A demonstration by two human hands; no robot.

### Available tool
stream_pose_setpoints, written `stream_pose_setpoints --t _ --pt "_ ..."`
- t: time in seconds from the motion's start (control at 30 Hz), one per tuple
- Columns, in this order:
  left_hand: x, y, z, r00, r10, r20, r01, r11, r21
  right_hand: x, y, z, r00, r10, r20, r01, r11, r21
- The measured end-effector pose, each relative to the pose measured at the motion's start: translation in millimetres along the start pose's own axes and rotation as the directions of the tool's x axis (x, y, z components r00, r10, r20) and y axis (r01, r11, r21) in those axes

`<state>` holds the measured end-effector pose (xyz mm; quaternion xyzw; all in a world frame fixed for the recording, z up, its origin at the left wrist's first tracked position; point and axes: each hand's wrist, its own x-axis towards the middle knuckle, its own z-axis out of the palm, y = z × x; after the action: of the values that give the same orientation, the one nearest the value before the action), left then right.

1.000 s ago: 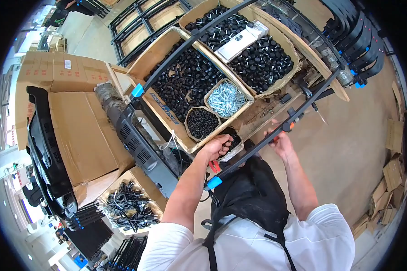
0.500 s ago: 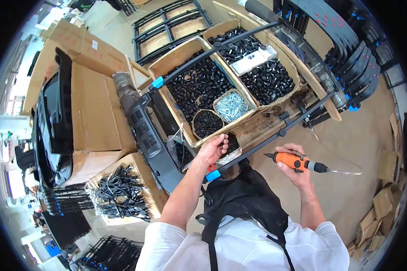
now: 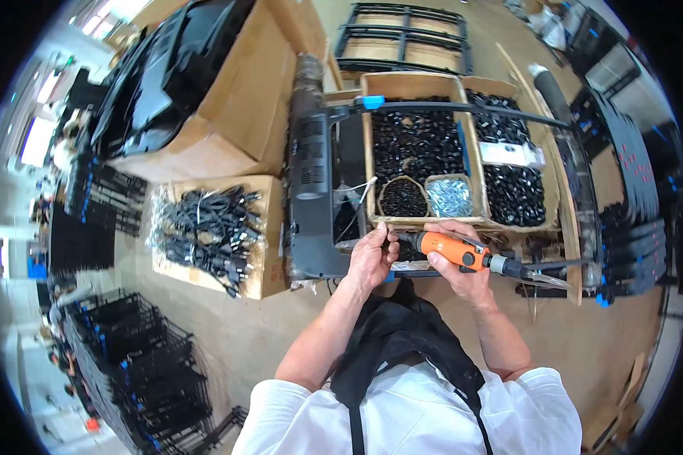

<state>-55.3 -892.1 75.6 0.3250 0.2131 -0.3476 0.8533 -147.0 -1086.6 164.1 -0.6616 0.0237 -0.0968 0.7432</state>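
In my right hand (image 3: pixel 463 277) is an orange power screwdriver (image 3: pixel 449 249), its dark tip turned left and a clear hose trailing from its back end. My left hand (image 3: pixel 372 262) is closed, with thumb and fingertips pinched together just beside that tip. What it pinches is too small to make out. Both hands are over the near edge of a black frame (image 3: pixel 320 254) with a vented grey-black end piece. Beyond them, one small tub holds dark screws (image 3: pixel 404 199) and another holds silver screws (image 3: pixel 449 197).
Open cartons of black caps (image 3: pixel 417 140) lie under the frame's long bar (image 3: pixel 470 108). A white box (image 3: pixel 512 155) rests on the right-hand caps. To the left are a carton of bundled black cables (image 3: pixel 209 235) and a tall carton (image 3: pixel 239 114). Curved black parts (image 3: pixel 637 182) stand at right.
My right hand has brought the screwdriver left, up to my left hand. My left hand stays pinched. My view has turned, so the cartons and frame now appear straighter and further right.
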Motion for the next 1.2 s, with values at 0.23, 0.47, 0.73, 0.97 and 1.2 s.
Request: stream_pose_setpoints --t 0.23,0.47,0.73,0.97,1.2 --pt "-19 22 -21 0.988 0.142 -0.067 -0.149 0.982 -0.115 25 1 42 0.993 0.013 0.113 -0.005 0.998 -0.07" --pt "-19 62 -49 0.982 0.187 -0.02 -0.188 0.98 -0.066 50 -4 89 0.991 0.044 0.126 -0.028 0.992 -0.122" --pt "-15 120 -81 0.988 0.084 0.127 -0.066 0.988 -0.139 93 -11 149 0.981 0.089 0.172 -0.048 0.972 -0.23" --pt "-14 151 -92 0.994 -0.066 0.089 0.082 0.978 -0.192 120 -14 180 0.959 0.13 0.252 -0.046 0.949 -0.313" --pt "-13 156 -83 1.0 -0.017 -0.024 0.005 0.908 -0.418 165 -12 220 0.969 0.126 0.211 -0.037 0.924 -0.381"
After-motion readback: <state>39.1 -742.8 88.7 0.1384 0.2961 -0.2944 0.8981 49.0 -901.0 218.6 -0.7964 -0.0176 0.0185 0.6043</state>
